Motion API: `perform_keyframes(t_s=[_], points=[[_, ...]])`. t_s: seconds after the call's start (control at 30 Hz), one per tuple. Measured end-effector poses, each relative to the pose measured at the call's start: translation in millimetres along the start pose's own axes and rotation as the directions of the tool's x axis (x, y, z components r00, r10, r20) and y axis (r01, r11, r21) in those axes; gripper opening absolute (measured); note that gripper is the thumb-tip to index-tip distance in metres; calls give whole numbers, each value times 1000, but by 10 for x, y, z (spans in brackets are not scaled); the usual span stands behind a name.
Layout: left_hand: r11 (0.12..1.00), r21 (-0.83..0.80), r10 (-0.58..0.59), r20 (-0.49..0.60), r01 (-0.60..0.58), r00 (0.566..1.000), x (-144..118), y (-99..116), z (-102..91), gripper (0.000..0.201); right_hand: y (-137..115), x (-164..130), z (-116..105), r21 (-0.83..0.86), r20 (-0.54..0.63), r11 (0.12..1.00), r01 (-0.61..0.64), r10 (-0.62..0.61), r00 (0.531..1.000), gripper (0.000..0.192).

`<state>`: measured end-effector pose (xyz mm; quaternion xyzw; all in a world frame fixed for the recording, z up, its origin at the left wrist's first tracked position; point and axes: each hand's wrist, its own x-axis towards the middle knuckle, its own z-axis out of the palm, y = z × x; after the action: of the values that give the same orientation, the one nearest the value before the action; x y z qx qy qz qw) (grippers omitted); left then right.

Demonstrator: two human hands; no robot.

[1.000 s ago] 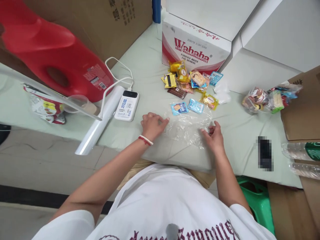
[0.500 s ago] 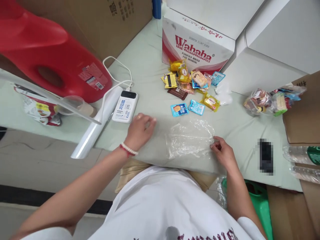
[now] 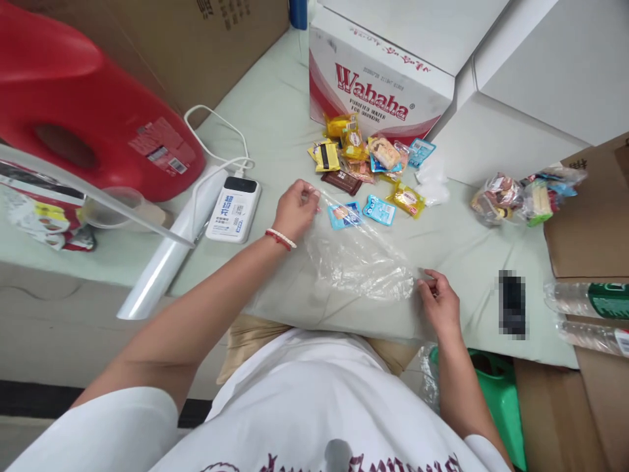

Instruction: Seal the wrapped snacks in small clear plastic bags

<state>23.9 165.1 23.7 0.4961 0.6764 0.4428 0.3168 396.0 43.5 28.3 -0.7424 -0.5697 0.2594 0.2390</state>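
A clear plastic bag (image 3: 354,262) stretches across the pale green tabletop in front of me. My left hand (image 3: 297,208), with a white and red bracelet at the wrist, pinches the bag's upper left corner and lifts it. Through the raised film shows a blue snack packet (image 3: 345,215), with a second blue packet (image 3: 379,210) to its right. My right hand (image 3: 439,301) rests at the bag's right end, its fingers loosely bent and apart, with a small gap to the film.
Wrapped snacks (image 3: 351,147) lie heaped before a Wahaba-style printed carton (image 3: 378,92). A power bank (image 3: 233,210) with a white cable, a plastic film roll (image 3: 157,262) and a red jug (image 3: 98,111) stand left. Bagged snacks (image 3: 498,200) and a blurred dark object (image 3: 512,305) lie right.
My left hand has moved right and away from me, taken hold of the bag's corner and raised it. The bag has shifted from lying flat to slanting up. My right hand stays nearly in place.
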Motion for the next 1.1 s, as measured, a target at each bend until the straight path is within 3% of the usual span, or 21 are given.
perform_keyframes(t_s=[0.1,0.17,0.27,0.33,0.4,0.47,0.53,0.6,0.67,0.77,0.87,0.93,1.03,1.1], points=[[977,173,159,-210,-123,965,-201,95,-120,31,-91,-58,107,70,-11,998,-3,4,1000,65],[922,293,323,-228,-252,918,-500,128,-132,26,-162,-83,201,123,26,992,-22,19,999,77],[817,401,429,55,-414,902,-970,22,-119,25,-197,-97,269,208,127,977,-48,22,992,79],[772,440,397,228,-458,889,-1185,-135,-133,34,-137,-94,183,245,217,968,-58,4,976,68],[741,471,336,356,-478,872,-1312,-297,-187,42,-33,-68,-35,227,365,971,-78,-11,931,61],[726,473,301,435,-499,849,-1395,-415,-276,47,47,18,-334,149,531,985,-85,-7,848,56],[731,450,300,464,-514,833,-1474,-475,-373,50,12,205,-608,66,580,997,-44,-2,815,47],[751,420,313,455,-510,834,-1559,-496,-449,52,-195,511,-737,-16,460,997,75,-59,886,41],[780,387,326,419,-492,847,-1634,-503,-489,50,-560,927,-651,-143,271,957,252,-207,940,38],[834,329,338,329,-442,882,-1691,-532,-499,39,-1222,1663,-164,-184,132,922,341,-321,938,33],[864,301,343,235,-404,909,-1683,-587,-484,33,-1740,2351,438,-274,-20,870,410,-431,902,49],[846,330,363,215,-417,907,-1670,-620,-470,33,-1922,2669,703,-344,38,841,417,-431,902,58],[790,404,387,254,-461,887,-1674,-632,-439,43,-1982,2769,753,-363,68,828,427,-433,899,48],[771,437,372,279,-462,885,-1691,-612,-414,49,-1943,2521,599,-314,-8,819,480,-508,861,47]])
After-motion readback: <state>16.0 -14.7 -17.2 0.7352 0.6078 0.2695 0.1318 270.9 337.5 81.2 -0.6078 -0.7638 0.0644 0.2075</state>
